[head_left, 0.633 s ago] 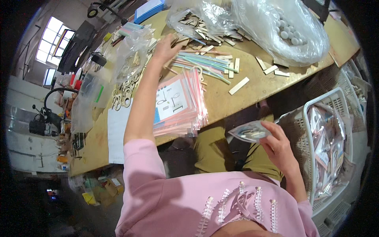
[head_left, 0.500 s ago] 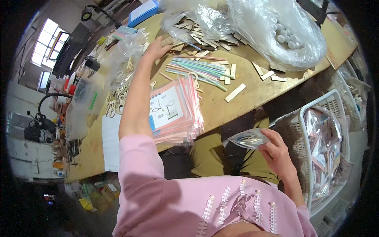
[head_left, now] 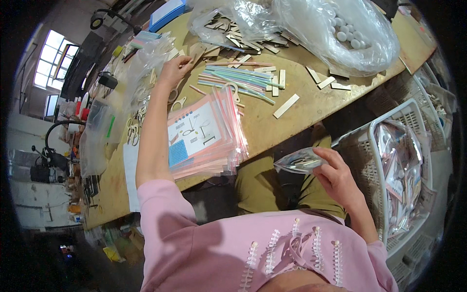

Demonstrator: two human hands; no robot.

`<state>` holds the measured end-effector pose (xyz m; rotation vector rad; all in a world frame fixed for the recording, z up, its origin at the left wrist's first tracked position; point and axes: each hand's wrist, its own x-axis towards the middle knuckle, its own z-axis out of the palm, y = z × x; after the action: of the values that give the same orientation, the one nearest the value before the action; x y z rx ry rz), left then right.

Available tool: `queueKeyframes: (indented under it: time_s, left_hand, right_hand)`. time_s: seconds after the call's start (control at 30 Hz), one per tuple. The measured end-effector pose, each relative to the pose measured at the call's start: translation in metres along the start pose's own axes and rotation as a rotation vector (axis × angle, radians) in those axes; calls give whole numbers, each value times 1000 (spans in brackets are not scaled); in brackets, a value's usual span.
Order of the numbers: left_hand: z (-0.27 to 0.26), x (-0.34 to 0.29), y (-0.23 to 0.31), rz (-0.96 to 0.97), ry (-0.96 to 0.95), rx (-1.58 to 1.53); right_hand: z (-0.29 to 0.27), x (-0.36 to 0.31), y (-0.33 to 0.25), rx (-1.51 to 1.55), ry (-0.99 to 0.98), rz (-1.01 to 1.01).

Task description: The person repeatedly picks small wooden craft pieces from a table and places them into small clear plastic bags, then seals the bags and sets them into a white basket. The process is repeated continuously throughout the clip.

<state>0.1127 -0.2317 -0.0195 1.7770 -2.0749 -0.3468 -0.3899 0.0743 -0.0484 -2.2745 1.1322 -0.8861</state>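
Note:
My left hand (head_left: 173, 71) reaches over the far left of the table, fingers closed on the end of a flat wooden piece (head_left: 196, 53). Beyond it spreads a heap of small wooden slats (head_left: 238, 41). Coloured straws (head_left: 238, 80) lie to the right of this hand. Below it is a stack of clear packets with pink-edged printed sheets (head_left: 199, 134). My right hand (head_left: 337, 176), above my lap, pinches a small clear plastic bag (head_left: 300, 161); thin parts show inside, too small to name.
A big clear bag of white balls (head_left: 348, 36) sits at the far right of the table (head_left: 311, 109). Loose ring-shaped wooden pieces (head_left: 132, 134) lie on the left. A white basket (head_left: 377, 141) of filled packets stands at my right.
My left hand has drawn back slightly from the slat heap, toward the left, with the flat wooden piece. My right hand still holds the bag. The whole view has shifted a little.

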Motion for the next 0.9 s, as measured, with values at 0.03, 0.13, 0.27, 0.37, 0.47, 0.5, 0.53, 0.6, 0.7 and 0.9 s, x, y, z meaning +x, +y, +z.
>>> queueKeyframes:
  time_s: [0.03,0.13,0.27,0.37,0.47,0.5,0.53,0.6,0.7,0.9]
  left_hand:
    - [0,-3,-4,45,111,68]
    - [-8,-24,-10,110,421,92]
    - [-4,-71,63,7,403,-776]
    - [13,-129,171,84,253,-1075]
    - [25,-184,235,188,93,-1010]
    - [35,-200,251,193,83,-1019]
    - [40,-214,264,195,86,-1019]
    - [49,-228,274,250,60,-716]
    - [65,-231,284,435,-8,-482]
    - [77,-209,297,615,-44,-405]
  right_hand:
    - [0,0,-1,-3,5,0]
    - [-1,-2,-3,3,17,-24]
    - [-3,-2,-3,14,46,-40]
    - [-4,4,-3,71,58,-39]
    - [-7,10,-8,139,82,-33]
    - [-9,11,-11,150,83,-25]
    - [-10,14,-14,169,79,-29]
    - [-12,16,-14,178,96,-42]
    - [-13,12,-9,167,140,-80]
    - [-15,0,3,181,126,-20]
